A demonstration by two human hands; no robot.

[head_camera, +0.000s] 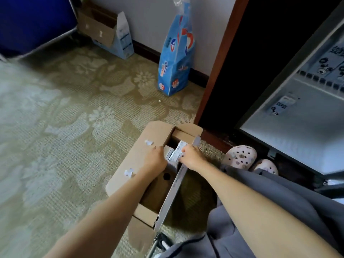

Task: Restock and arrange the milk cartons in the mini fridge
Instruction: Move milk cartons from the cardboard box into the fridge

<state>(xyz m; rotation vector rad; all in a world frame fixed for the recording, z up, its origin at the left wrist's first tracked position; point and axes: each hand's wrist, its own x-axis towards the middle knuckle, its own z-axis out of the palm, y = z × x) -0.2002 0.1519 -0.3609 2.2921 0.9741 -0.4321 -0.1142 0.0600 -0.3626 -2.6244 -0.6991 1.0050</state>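
An open cardboard box [130, 164] lies on the carpet in front of me. White milk cartons [176, 154] sit packed at its far end. My left hand [155, 158] is inside the box, fingers curled around a carton on the left. My right hand [191, 156] grips a carton [181, 146] on the right side. The near half of the box looks empty. At the right stands the open mini fridge door [301, 131], with one small carton [282, 106] on its shelf.
A blue printed bag [176, 58] leans on the wall beyond the box. Another open cardboard box [104, 32] sits at the back left, beside a blue bin [33, 21]. My pink clogs [240, 155] stand right of the box. A dark wooden cabinet edge [219, 58] rises at centre right.
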